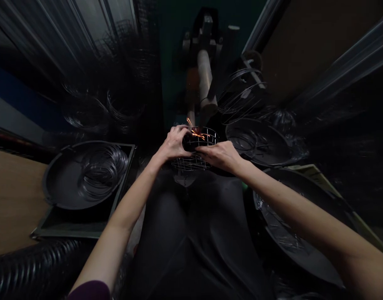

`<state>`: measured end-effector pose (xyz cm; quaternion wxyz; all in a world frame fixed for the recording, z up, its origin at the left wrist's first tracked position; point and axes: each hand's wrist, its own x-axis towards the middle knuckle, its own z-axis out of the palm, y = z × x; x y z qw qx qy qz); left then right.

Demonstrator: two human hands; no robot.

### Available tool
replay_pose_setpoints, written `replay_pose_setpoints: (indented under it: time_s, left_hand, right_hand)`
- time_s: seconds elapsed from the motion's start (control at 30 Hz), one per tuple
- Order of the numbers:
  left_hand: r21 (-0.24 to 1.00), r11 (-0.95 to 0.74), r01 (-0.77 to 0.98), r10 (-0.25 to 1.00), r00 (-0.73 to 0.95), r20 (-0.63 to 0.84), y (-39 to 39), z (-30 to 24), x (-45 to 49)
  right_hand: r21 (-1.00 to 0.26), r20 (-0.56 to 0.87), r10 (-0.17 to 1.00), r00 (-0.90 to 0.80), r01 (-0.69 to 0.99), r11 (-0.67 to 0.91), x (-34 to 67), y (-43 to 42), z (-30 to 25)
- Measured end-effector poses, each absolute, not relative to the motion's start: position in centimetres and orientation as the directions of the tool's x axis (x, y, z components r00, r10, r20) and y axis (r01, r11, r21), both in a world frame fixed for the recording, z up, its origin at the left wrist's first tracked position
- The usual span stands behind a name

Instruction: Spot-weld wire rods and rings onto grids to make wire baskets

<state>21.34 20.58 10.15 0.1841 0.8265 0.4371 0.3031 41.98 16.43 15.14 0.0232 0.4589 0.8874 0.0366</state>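
A round wire basket (211, 137) of thin metal rods is held at the welding machine's lower electrode. My left hand (175, 142) curves around its left side, fingers over the top rim and thumb below. From the right, my right hand (221, 155) grips the near side, fingertips pressed on the wires. Orange sparks (197, 133) fly inside the basket, between my hands. Just behind stands the spot welding machine (205, 75), with a thick pale metal arm pointing down toward the basket. Exactly where the electrode meets the wire is hidden by the hands and the glare.
At left, a black basin (64, 183) with wire rings (105, 171) sits on a metal-framed stand (75, 230). Another basin (272, 146) with rings stands at right, and a larger basin (319, 260) holds short wire pieces. A ribbed hose (38, 266) lies at lower left.
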Motion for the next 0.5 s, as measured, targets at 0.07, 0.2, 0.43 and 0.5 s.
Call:
replay_pose_setpoints:
  time_s: [0.07,0.2,0.43,0.5]
  left_hand:
    - [0.581,-0.567,0.584,0.821,0.456,0.343,20.8,10.1,21.1]
    - [0.604,-0.57,0.557,0.819,0.448,0.359,21.1,10.0,20.8]
    - [0.607,-0.534,0.588,0.844,0.404,0.352,23.0,10.4,20.8]
    - [0.602,-0.534,0.594,0.845,0.403,0.351,23.6,10.5,20.9]
  right_hand:
    - [0.057,0.032,0.832,-0.553,0.832,0.551,42.2,16.3,14.9]
    - [-0.007,0.164,0.851,-0.5,0.862,0.507,42.7,16.0,13.7]
    - [-0.068,0.339,0.863,-0.375,0.905,0.42,42.8,17.7,12.5]
    - [-0.109,0.354,0.865,-0.356,0.903,0.417,42.9,18.4,12.3]
